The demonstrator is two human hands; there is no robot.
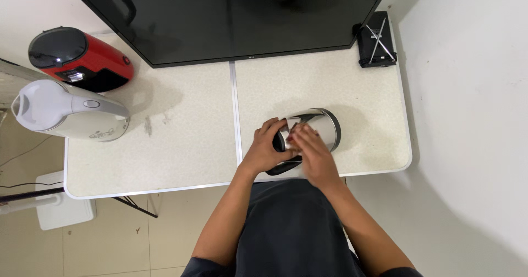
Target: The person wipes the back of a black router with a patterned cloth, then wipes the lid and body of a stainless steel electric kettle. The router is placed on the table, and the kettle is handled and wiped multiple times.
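Steel kettle (319, 127) lies on its side near the front edge of the worktop (187, 145), right of the centre seam. Left hand (267, 147) wraps the dark handle end, fingers curled closed around it, forearm angled up from below. Right hand (314, 155) lies flat over the kettle body, fingers together pressing on a small white piece; whether it grips is unclear. White kettle (66, 112) and red kettle (80, 57) stand far left.
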